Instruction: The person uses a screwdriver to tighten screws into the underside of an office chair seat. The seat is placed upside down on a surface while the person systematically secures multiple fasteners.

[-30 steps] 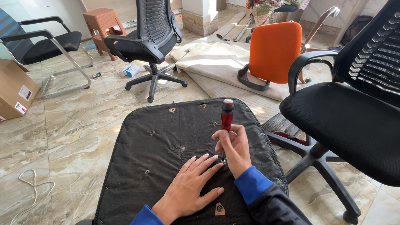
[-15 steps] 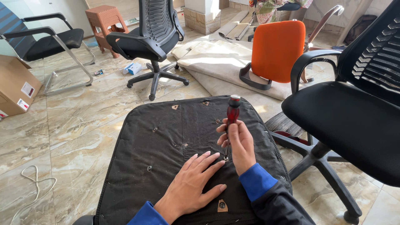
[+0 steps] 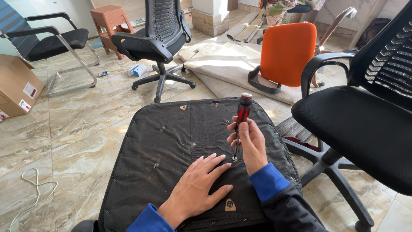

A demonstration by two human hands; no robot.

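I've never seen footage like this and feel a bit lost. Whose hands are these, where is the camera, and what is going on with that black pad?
The camera sits on a person's head and looks down, so the two bare hands in blue sleeves are that person's own. In front of them lies an upturned black chair seat, its underside dotted with screw holes. The left hand rests flat on it. The right hand holds a red-and-black screwdriver upright, tip at a screw beside the left fingertips. Around them on the marble floor stand a black office chair, another black chair close by on the right, an orange seat back and a cardboard box.
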